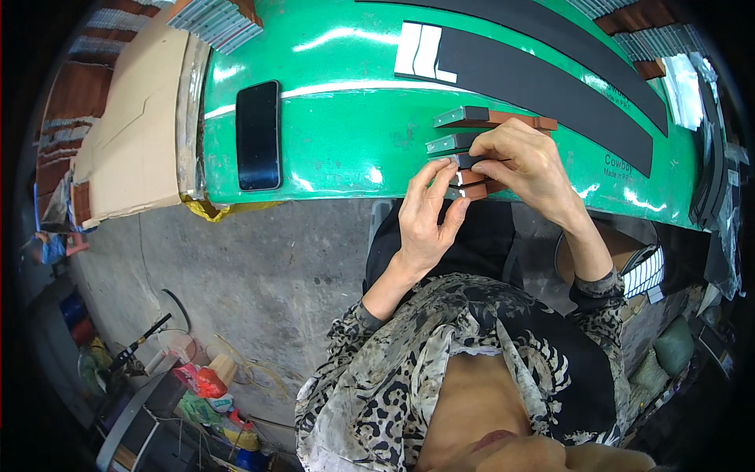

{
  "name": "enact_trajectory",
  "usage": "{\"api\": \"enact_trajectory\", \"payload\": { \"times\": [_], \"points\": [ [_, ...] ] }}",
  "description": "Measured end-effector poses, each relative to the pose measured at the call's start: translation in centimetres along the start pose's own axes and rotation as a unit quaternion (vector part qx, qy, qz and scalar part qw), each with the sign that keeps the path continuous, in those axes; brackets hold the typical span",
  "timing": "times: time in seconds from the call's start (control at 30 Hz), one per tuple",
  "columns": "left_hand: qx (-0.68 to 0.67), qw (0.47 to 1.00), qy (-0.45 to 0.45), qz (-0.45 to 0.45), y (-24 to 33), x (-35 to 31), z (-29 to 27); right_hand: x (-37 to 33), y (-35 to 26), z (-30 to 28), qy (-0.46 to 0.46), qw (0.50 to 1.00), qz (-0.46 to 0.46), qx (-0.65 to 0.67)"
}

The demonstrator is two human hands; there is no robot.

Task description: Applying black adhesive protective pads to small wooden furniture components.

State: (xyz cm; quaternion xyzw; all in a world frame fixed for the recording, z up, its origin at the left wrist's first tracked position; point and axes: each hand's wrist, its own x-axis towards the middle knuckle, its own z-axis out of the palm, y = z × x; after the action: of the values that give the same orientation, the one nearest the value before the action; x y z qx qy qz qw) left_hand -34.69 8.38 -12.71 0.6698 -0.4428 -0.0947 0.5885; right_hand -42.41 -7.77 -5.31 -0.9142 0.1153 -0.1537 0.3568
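Right hand (519, 167): pinching narrow black strip (465, 160). Left hand (425, 222): at strip's end, closure unclear. Beneath grip: glossy green tabletop (338, 141). Lower left: grey concrete floor (259, 275).

Workbench (338, 145), bundled strips (216, 23) and concrete floor (259, 271) suggest a workshop.

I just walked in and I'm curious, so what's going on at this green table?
A person sits at the green table, with the left hand and right hand together at a few short brown-and-dark strips near its edge. Exactly how the fingers grip them is hard to tell. Beyond lie long black strips, one with white pieces at its left end. A phone lies to the left.
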Motion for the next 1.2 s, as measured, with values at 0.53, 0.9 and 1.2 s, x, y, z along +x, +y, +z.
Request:
{"api": "enact_trajectory", "payload": {
  "times": [0.53,0.9,1.2],
  "points": [
    [0.003,1.000,0.000,0.009,0.0,0.1,0.0,0.0,-0.1,0.0,-0.003,1.000,0.001,0.007],
    [0.009,1.000,-0.004,0.007,0.1,0.1,-0.1,0.1,-0.1,0.0,-0.013,1.000,0.017,0.009],
    [0.009,1.000,-0.012,-0.012,0.3,0.2,-0.2,-1.5,0.7,-0.7,0.062,0.998,-0.017,0.017]
  ]
}}
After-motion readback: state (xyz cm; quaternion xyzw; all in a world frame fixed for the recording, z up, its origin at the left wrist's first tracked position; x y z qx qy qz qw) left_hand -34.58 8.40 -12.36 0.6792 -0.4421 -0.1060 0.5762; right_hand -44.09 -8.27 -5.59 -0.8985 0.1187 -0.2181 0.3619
